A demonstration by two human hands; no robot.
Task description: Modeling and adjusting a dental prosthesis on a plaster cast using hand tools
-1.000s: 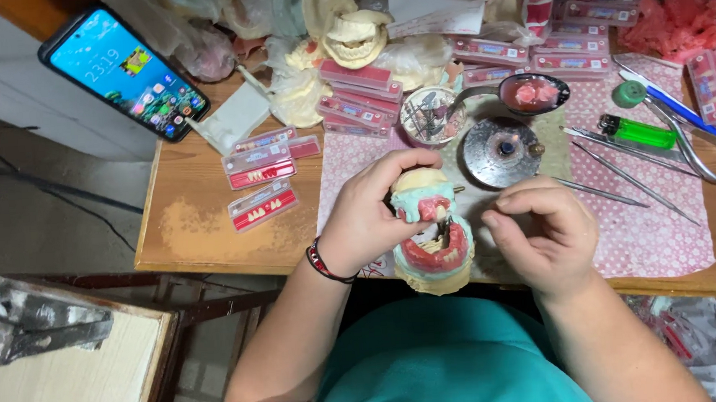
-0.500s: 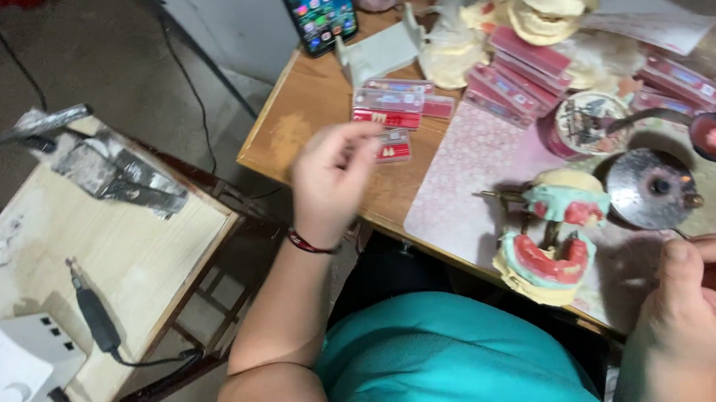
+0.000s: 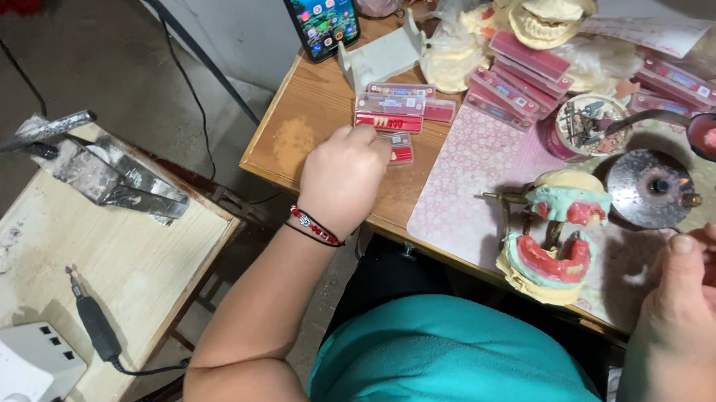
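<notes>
Left grip [image 3: 341, 177] now off denture model [image 3: 555, 237], reached to tooth cards [image 3: 391, 115] on worktop [image 3: 303, 129], fingers curled over small card; whether it pinches it, cannot tell. Right grip [image 3: 712, 285] loosely curled, empty as far as seen. Model stands alone on pink mat [image 3: 474, 184]. Phone [image 3: 320, 12] at back edge; side table [image 3: 118, 251] at left, concrete floor.

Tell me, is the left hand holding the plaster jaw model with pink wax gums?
No, the left hand reaches to the small clear and red plastic cards, while the plaster jaw model with pink wax gums stands alone on the table.
</notes>
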